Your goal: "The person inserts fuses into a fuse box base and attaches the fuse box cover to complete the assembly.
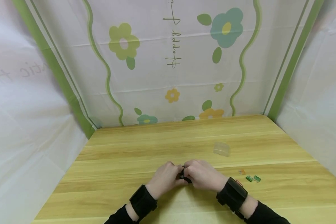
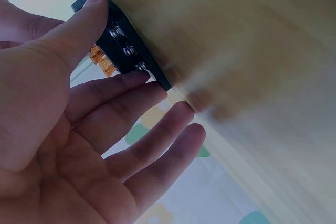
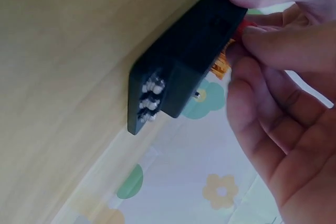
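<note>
Left hand point(image 1: 168, 177) held the black block point(image 3: 178, 56) from its left, between thumb and fingertips, likely to steady it over the wooden table point(image 1: 156, 141). Right hand point(image 1: 203, 175), at the block's right, pinched a red piece point(image 3: 242, 27) beside it, probably for fine control. Clear plastic piece point(image 1: 221, 149) lay beyond the block, rightward; orange piece point(image 1: 242, 171), two green pieces point(image 1: 249, 178) farther right, seemingly within reach.

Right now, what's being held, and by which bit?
The left hand pinches the black case by one end. The right hand seems to pinch a small red piece; its gripped part is hidden.
</note>
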{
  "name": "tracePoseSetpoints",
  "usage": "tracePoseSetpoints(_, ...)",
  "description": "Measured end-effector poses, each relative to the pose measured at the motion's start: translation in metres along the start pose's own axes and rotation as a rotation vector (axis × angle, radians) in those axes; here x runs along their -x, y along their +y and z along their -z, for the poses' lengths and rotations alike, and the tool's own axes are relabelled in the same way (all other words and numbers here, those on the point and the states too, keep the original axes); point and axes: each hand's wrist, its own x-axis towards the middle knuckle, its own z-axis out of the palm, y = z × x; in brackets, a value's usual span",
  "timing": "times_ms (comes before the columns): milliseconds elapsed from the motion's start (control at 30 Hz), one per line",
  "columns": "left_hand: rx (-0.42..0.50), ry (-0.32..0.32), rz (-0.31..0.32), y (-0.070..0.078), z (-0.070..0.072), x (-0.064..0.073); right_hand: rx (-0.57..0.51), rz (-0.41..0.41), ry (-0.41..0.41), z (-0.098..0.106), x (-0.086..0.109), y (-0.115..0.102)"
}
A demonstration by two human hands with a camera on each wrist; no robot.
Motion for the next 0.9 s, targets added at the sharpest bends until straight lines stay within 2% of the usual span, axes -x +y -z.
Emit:
tracePoseSetpoints(367,-0.017,0.004,-0.01,-0.0005,-0.0011,0.0002,-0.06,-0.016,-0.028,0.0049,0.0015,0.003)
tracePoseSetpoints(900,0.004,0.002,-0.002,-0.0003,0.0003,-0.0007,-0.099,-0.036,0.019,0.0066,0.0012,0.0041)
